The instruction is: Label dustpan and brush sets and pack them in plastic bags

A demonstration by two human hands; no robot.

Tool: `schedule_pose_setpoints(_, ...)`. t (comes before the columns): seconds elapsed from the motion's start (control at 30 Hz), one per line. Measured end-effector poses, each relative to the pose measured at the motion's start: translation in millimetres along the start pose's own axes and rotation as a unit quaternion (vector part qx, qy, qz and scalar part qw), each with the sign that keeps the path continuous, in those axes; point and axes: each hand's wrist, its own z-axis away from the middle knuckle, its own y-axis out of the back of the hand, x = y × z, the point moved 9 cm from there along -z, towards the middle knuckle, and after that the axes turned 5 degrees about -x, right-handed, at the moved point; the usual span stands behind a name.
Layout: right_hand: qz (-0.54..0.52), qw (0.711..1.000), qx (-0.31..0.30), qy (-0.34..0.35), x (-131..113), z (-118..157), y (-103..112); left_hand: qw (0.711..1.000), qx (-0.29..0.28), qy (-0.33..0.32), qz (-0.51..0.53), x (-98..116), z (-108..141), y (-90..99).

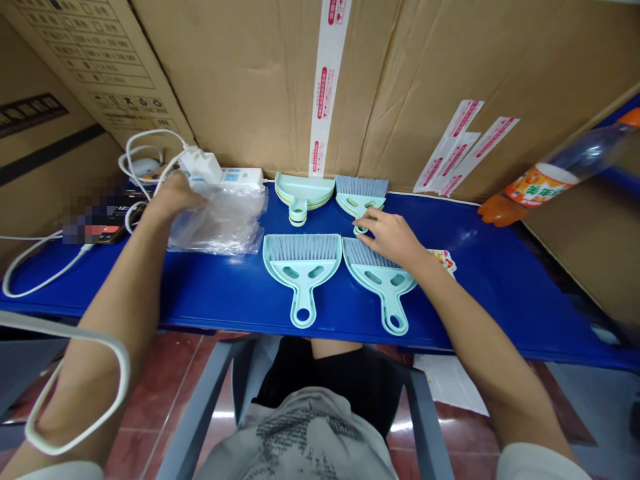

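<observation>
My right hand (389,235) has its curled fingers at the handle end of a small hand brush (362,188), one of a light green stack with grey bristles at the back of the table. Below it lie two mint dustpans with brushes nested in them, a left set (302,267) and a right set (383,283); my right hand partly covers the right one. Stacked dustpans (305,190) lie left of the brushes. My left hand (179,192) is at the pile of clear plastic bags (220,223); its fingers are blurred and partly hidden.
A white power strip (243,177) with a plug and cables stands behind the bags. A phone (107,227) lies at the left. An orange drink bottle (540,183) is at the right. Cardboard (260,80) walls the blue table (215,293). A white cable (123,363) loops by my left forearm.
</observation>
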Motion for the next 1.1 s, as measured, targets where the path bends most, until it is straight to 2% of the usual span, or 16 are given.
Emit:
schedule_pose_setpoints(0.03,-0.001,1.000,0.002,-0.001,0.1,-0.3,-0.5,0.999,0.000,0.043,-0.024,-0.9,5.0,1.1)
schedule_pose_setpoints(0.07,-0.001,1.000,0.002,-0.002,-0.2,-0.6,-1.1,0.998,-0.003,0.055,-0.040,5.0,11.6,1.9)
schedule_pose_setpoints(0.17,0.007,1.000,-0.003,-0.007,-1.4,-1.5,-3.3,0.999,0.010,0.034,-0.041,38.5,39.3,7.9)
schedule_pose_setpoints(0.27,0.013,1.000,-0.010,-0.019,-1.8,-1.8,-3.6,0.994,0.094,0.014,-0.055,76.4,71.2,24.0)
schedule_pose_setpoints(0.33,0.018,0.999,-0.011,-0.025,-1.7,-1.4,-2.5,0.989,0.128,-0.032,-0.072,103.8,86.0,26.2)
schedule_pose_setpoints(0.43,0.011,1.000,0.001,-0.017,-2.5,-0.2,1.7,0.983,0.113,-0.124,-0.070,137.1,94.5,10.9)
schedule_pose_setpoints(0.5,-0.009,1.000,0.024,-0.009,-2.4,1.2,7.1,0.982,0.085,-0.159,-0.060,147.8,94.0,-3.8)
schedule_pose_setpoints(0.7,-0.050,0.992,0.112,-0.044,9.9,7.0,24.0,0.976,0.011,-0.217,-0.008,152.5,82.8,-32.9)
schedule_pose_setpoints(0.8,-0.053,0.992,0.111,-0.036,9.9,7.1,23.7,0.972,-0.003,-0.234,-0.015,149.1,76.4,-39.9)
schedule_pose_setpoints(0.97,-0.047,0.994,0.098,-0.024,6.6,6.4,22.8,0.978,0.017,-0.204,-0.029,135.3,65.5,-41.6)
schedule_pose_setpoints(1.1,-0.049,0.993,0.108,-0.021,6.0,6.9,24.9,0.979,-0.004,-0.197,-0.056,127.5,56.1,-43.8)
